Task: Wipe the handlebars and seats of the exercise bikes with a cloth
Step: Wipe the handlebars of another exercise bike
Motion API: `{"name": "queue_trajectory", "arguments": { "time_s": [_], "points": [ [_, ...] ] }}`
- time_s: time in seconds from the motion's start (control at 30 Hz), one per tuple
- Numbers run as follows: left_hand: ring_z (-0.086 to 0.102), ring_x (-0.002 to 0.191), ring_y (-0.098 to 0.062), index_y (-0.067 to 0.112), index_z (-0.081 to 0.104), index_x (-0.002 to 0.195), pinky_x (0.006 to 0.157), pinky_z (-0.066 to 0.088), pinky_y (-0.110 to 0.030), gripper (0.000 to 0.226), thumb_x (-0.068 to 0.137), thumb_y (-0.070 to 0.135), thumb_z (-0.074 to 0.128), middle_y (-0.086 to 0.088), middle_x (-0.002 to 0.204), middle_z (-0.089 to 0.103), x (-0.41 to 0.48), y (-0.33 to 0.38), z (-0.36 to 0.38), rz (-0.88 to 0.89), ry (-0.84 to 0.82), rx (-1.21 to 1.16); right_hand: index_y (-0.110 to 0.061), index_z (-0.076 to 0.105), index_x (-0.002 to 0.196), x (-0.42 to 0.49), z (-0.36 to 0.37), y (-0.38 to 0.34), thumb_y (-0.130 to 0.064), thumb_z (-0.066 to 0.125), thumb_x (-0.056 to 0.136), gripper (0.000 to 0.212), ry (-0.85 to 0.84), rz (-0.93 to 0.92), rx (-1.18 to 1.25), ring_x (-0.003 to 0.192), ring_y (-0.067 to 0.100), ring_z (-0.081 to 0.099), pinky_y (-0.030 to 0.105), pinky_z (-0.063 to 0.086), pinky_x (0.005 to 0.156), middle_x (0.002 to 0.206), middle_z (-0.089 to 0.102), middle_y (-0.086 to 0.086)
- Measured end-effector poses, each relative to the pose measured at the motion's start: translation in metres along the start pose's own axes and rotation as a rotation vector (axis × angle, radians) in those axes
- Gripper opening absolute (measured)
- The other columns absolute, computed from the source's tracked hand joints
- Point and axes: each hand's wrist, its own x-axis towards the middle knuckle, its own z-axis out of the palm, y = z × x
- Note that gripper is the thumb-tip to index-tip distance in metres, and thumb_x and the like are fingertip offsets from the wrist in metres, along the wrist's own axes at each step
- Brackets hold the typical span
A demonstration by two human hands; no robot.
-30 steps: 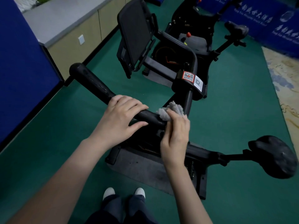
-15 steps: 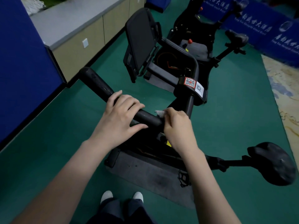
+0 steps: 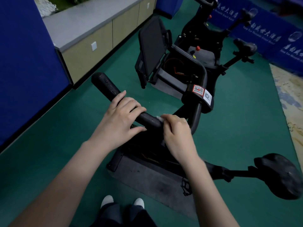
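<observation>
Cloth (image 3: 159, 118), centre frame: judged soft, light.
Right hand (image 3: 178, 138) pinched it bunched against stiff handlebar (image 3: 106, 86); left hand (image 3: 119, 122) rested there, fingers slack.

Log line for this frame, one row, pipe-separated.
step: handlebar wipe | left hand: rests on handlebar | right hand: holds cloth against handlebar | seat: untouched
</observation>
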Motion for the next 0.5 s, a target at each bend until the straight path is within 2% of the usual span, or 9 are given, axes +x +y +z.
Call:
{"name": "queue_trajectory", "arguments": {
  "time_s": [0.1, 0.2, 0.37, 0.5],
  "points": [
    [0.055, 0.11, -0.02, 0.014, 0.063, 0.114, 0.117, 0.01, -0.036, 0.052, 0.072, 0.042, 0.075, 0.002, 0.103, 0.06, 0.0, -0.002, 0.002, 0.003, 0.013, -0.009, -0.008, 0.063, 0.118, -0.001, 0.014, -0.009, -0.009, 0.046, 0.096, 0.027, 0.083, 0.021, 0.086, 0.106, 0.029, 0.052, 0.022, 0.032, 0.09, 0.114, 0.066, 0.008],
    [0.055, 0.108, -0.019, 0.015, 0.063, 0.113, 0.117, 0.01, -0.035, 0.051, 0.072, 0.042, 0.076, 0.003, 0.102, 0.059, 0.0, -0.002, 0.003, 0.002, 0.018, -0.014, -0.007, 0.064, 0.111, -0.008, 0.018, -0.001, -0.005, 0.051, 0.094, 0.022, 0.188, -0.055, 0.096, 0.103, 0.028, 0.053, 0.019, 0.031, 0.092, 0.113, 0.066, 0.006],
    [0.054, 0.108, -0.018, 0.016, 0.063, 0.114, 0.117, 0.008, -0.033, 0.052, 0.072, 0.043, 0.075, 0.004, 0.102, 0.059, -0.001, -0.003, 0.003, 0.008, 0.016, -0.008, -0.003, 0.065, 0.11, -0.026, 0.033, 0.014, 0.0, 0.053, 0.092, 0.022, 0.425, -0.12, 0.121, 0.102, 0.022, 0.048, 0.029, 0.039, 0.098, 0.115, 0.065, 0.004],
    [0.055, 0.108, -0.02, 0.015, 0.063, 0.115, 0.117, 0.008, -0.033, 0.052, 0.072, 0.042, 0.075, 0.003, 0.103, 0.06, -0.001, -0.003, 0.003, 0.014, 0.016, -0.007, -0.003, 0.064, 0.115, -0.029, 0.05, 0.011, -0.001, 0.051, 0.093, 0.026, 0.533, -0.148, 0.201, 0.111, 0.027, 0.048, 0.034, 0.038, 0.103, 0.122, 0.063, 0.004]
  ]
}}
